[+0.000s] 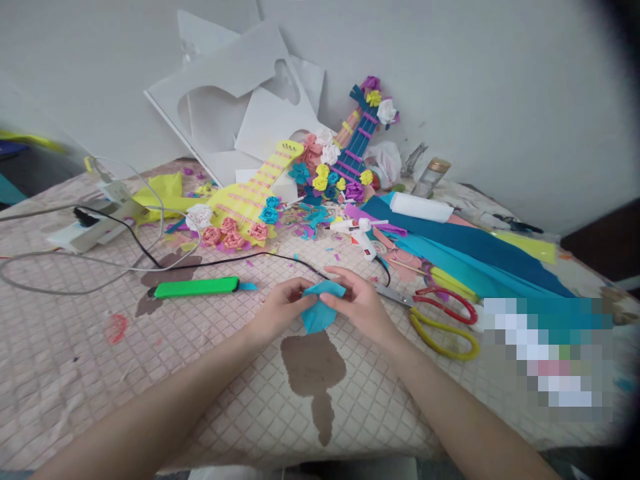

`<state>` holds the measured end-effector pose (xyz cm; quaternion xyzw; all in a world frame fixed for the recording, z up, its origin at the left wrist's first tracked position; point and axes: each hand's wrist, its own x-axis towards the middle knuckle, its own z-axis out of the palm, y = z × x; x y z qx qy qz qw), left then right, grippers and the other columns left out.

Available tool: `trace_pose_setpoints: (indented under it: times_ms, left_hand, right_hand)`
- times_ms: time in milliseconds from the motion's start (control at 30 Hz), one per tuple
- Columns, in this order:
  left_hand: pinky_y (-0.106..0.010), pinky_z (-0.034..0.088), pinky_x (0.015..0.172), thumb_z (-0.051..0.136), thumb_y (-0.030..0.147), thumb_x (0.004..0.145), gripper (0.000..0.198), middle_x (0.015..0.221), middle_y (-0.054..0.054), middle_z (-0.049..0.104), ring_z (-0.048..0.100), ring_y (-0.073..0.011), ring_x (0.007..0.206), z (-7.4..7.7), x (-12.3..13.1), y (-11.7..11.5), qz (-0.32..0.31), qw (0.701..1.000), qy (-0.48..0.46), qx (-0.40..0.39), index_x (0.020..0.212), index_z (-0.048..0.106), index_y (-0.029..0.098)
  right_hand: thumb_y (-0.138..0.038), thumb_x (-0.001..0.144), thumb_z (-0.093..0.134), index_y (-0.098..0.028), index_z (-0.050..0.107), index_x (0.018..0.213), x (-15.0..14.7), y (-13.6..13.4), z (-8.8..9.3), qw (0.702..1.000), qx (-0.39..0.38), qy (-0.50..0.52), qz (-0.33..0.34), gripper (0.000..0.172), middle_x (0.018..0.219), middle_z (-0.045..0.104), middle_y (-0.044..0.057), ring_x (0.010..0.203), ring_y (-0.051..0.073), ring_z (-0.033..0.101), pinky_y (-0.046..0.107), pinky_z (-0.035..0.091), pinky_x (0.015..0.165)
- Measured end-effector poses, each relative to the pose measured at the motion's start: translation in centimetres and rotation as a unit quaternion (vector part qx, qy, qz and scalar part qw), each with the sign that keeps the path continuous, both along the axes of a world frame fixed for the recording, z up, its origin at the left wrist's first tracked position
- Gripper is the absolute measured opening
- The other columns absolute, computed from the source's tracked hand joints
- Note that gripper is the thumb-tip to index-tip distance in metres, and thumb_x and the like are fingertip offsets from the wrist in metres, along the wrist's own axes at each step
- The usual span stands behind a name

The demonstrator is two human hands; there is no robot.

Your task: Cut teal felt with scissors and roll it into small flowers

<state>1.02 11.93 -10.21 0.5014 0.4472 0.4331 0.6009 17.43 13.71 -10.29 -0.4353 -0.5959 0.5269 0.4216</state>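
Observation:
A small piece of blue foam sheet is held just above the checked tablecloth, pinched between both hands. My left hand grips its left edge with closed fingers. On the other side, my right hand pinches the top right of the piece. A pair of scissors with red and yellow handles lies just right of my right hand. To the left lies a green utility knife.
A white glue gun and its black cord lie behind the hands. Blue and yellow foam sheets spread at the right. Two flower-decorated paper guitars lean by white cut boards. A power strip with cables sits left.

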Motion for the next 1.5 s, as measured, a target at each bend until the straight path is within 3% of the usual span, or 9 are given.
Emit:
trace_pose_setpoints:
  times_ms: [167, 300, 500, 667, 800, 900, 1033, 1267, 1500]
  left_hand:
    - [-0.023, 0.042, 0.056, 0.064, 0.027, 0.066, 0.019, 0.068, 0.0, 0.06, 0.055, -0.0116, 0.059, -0.4, 0.0, 0.0, -0.015, 0.999, 0.049, 0.018, 0.079, 0.059, 0.014]
    - [-0.022, 0.04, 0.051, 0.059, 0.02, 0.064, 0.01, 0.061, 0.002, 0.057, 0.052, -0.0105, 0.054, -0.6, -0.2, 0.2, -0.007, 0.997, 0.078, 0.0, 0.072, 0.059, 0.014]
    - [-0.021, 0.039, 0.051, 0.049, 0.009, 0.056, 0.011, 0.056, 0.003, 0.055, 0.051, -0.0096, 0.053, 0.0, -0.4, 0.4, 0.005, 0.997, 0.074, -0.003, 0.063, 0.056, 0.014]
    - [-0.021, 0.042, 0.053, 0.058, 0.017, 0.062, 0.006, 0.058, 0.003, 0.053, 0.05, -0.0093, 0.055, 0.2, -0.6, 0.5, 0.087, 0.996, 0.022, -0.01, 0.068, 0.058, 0.014]
    - [-0.019, 0.042, 0.054, 0.066, 0.026, 0.065, 0.021, 0.069, 0.003, 0.055, 0.051, -0.0082, 0.06, 0.2, -0.6, 0.5, 0.144, 0.988, -0.043, -0.021, 0.082, 0.058, 0.016]
    - [-0.019, 0.042, 0.053, 0.07, 0.032, 0.065, 0.035, 0.076, 0.002, 0.057, 0.054, -0.0089, 0.062, 0.0, -0.3, 0.4, 0.093, 0.989, -0.077, -0.083, 0.095, 0.057, 0.018]
    - [-0.021, 0.044, 0.055, 0.074, 0.035, 0.062, 0.033, 0.071, 0.0, 0.059, 0.055, -0.0096, 0.059, -0.6, 0.0, 0.2, 0.025, 0.99, -0.066, -0.126, 0.083, 0.06, 0.014]
    - [-0.018, 0.029, 0.039, 0.057, 0.048, 0.076, 0.041, 0.04, 0.004, 0.044, 0.037, -0.0057, 0.037, -0.5, -0.6, 0.3, 0.086, 0.994, 0.072, 0.002, 0.054, 0.05, 0.014]
    - [-0.02, 0.043, 0.045, 0.061, 0.048, 0.072, 0.034, 0.058, 0.001, 0.054, 0.051, -0.011, 0.052, -0.1, 0.0, 0.3, 0.072, 0.997, 0.018, -0.028, 0.069, 0.062, 0.015]
  right_hand:
    - [-0.033, 0.074, 0.063, -0.018, 0.07, 0.081, 0.1, -0.1, 0.3, 0.996, 0.052, -0.067, 0.025, 0.018, 0.079, 0.068, 0.002, 0.074, 0.017, 0.06, 0.027, 0.045, 0.068]
    - [-0.038, 0.074, 0.062, -0.015, 0.069, 0.071, 0.1, 0.1, 0.2, 0.998, 0.026, -0.052, -0.008, 0.024, 0.063, 0.063, 0.0, 0.058, 0.013, 0.054, 0.024, 0.041, 0.055]
    - [-0.039, 0.072, 0.064, -0.015, 0.069, 0.071, 0.1, 0.3, -0.1, 0.999, -0.001, -0.003, -0.054, 0.024, 0.061, 0.062, 0.0, 0.055, 0.012, 0.052, 0.024, 0.041, 0.053]
    - [-0.041, 0.07, 0.065, -0.016, 0.069, 0.077, 0.4, 0.6, -0.4, 0.995, -0.012, 0.015, -0.096, 0.025, 0.068, 0.065, 0.001, 0.061, 0.015, 0.056, 0.026, 0.044, 0.058]
    - [-0.04, 0.073, 0.062, -0.017, 0.066, 0.077, 0.2, 0.3, -0.3, 0.998, 0.008, -0.002, -0.07, 0.024, 0.068, 0.065, 0.001, 0.061, 0.015, 0.057, 0.026, 0.045, 0.058]
    - [-0.038, 0.076, 0.06, -0.017, 0.064, 0.078, -0.3, -0.2, -0.1, 0.997, 0.053, -0.018, -0.061, 0.021, 0.07, 0.065, 0.002, 0.063, 0.015, 0.057, 0.026, 0.046, 0.06]
    - [-0.036, 0.079, 0.057, -0.018, 0.061, 0.08, -0.7, -0.7, 0.1, 0.993, 0.082, -0.02, -0.078, 0.019, 0.069, 0.063, 0.002, 0.064, 0.015, 0.057, 0.025, 0.045, 0.058]
    - [-0.043, 0.075, 0.059, -0.018, 0.058, 0.077, -0.6, -0.3, 0.0, 0.994, 0.0, 0.017, -0.105, 0.026, 0.051, 0.048, -0.005, 0.039, 0.008, 0.043, 0.02, 0.033, 0.036]
    - [-0.042, 0.077, 0.058, -0.017, 0.06, 0.078, -0.9, -0.5, 0.4, 0.999, -0.012, 0.02, -0.05, 0.025, 0.05, 0.047, -0.005, 0.039, 0.007, 0.042, 0.019, 0.032, 0.037]
